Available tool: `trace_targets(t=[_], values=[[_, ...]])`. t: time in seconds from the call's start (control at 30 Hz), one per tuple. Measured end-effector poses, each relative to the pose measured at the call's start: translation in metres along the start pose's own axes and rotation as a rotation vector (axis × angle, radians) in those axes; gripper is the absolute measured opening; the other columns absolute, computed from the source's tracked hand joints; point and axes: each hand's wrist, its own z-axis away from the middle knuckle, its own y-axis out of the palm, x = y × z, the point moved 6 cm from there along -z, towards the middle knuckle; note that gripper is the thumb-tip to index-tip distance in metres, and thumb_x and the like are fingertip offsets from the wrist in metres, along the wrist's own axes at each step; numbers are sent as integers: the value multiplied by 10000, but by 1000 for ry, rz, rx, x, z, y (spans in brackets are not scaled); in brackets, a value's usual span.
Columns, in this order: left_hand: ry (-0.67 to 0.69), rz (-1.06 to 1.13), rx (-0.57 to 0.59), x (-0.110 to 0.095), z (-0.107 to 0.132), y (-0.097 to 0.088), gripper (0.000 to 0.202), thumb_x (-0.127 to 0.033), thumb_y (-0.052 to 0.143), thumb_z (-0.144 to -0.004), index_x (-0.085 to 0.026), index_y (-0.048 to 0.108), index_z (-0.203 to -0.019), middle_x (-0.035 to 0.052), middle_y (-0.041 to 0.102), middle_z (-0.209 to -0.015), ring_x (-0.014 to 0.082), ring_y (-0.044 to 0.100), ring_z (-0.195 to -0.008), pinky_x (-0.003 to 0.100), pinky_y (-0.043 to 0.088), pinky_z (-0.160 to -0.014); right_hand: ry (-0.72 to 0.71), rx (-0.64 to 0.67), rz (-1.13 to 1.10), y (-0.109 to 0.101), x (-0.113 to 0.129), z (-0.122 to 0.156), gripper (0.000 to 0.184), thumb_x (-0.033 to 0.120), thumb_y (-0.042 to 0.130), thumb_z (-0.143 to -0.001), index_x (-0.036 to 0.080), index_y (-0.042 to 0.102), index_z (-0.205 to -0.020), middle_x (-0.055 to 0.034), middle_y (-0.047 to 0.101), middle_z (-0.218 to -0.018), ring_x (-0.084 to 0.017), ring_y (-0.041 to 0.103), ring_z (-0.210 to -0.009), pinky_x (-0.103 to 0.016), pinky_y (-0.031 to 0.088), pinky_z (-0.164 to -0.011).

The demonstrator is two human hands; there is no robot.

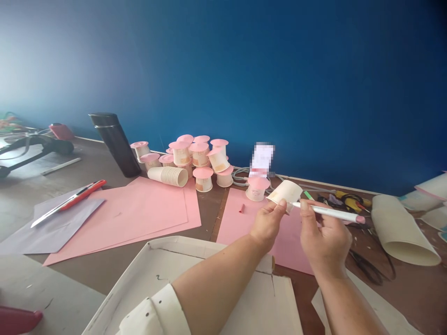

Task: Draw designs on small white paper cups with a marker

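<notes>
My left hand [268, 226] grips a small white paper cup [285, 190] by its rim, tilted on its side above the pink sheet [293, 246]. A white marker pen [335, 213] is in my right hand [323, 232], its tip against or very near the cup and its pinkish end pointing right. Just behind the cup stands another paper cup with a pink disc top [257, 188]. A small red pen cap [241, 208] lies on the pink sheet left of my hands. My fingers hide part of the held cup.
Several pink-topped cups [200, 154] cluster by the wall, beside a nested cup stack [169, 177] and a black flask [115, 144]. A red utility knife [70, 202] lies left on grey paper. A rolled sheet [403, 228] and pliers [366, 267] lie right. A white box lid [164, 260] is in front.
</notes>
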Motion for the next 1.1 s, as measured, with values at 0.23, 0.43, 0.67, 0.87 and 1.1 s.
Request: trace_targets(t=[0.23,0.43,0.67,0.87,1.1], values=[[-96,377,-11,0,-3,5,377,-423,608,-779,-176,627,-1063,98,618,-1176,212,535,-1144,342,357,-1027,75,-83,-85,-7,2,1,301,415,522,-850,157,668,-902,-65,668,-764,-160,591,-658,-277,444,-656],[-191,468,-47,3,-1,2,362,-380,605,-792,-170,618,-1086,97,627,-1174,200,553,-1130,328,375,-1034,73,-146,-84,-10,-1,-1,311,407,539,-840,136,669,-922,-63,650,-718,-156,585,-645,-279,444,-653],[-181,488,-30,0,-1,4,323,-355,594,-803,-165,628,-1063,92,637,-1157,200,546,-1146,326,381,-1034,27,-114,-8,-5,-2,0,303,394,541,-829,137,682,-904,-90,677,-787,-183,611,-701,-293,463,-671],[-204,477,-31,1,0,5,341,-368,583,-810,-162,627,-1078,97,635,-1164,204,553,-1138,326,379,-1036,-15,-74,-13,-2,-3,0,279,388,536,-832,159,684,-896,-86,689,-818,-187,626,-720,-296,479,-688],[-214,489,-49,4,-1,2,334,-368,598,-797,-163,634,-1059,94,646,-1139,192,574,-1099,318,391,-1021,-5,-23,4,1,-3,1,286,397,517,-849,166,677,-901,-82,690,-839,-188,632,-746,-294,468,-717]])
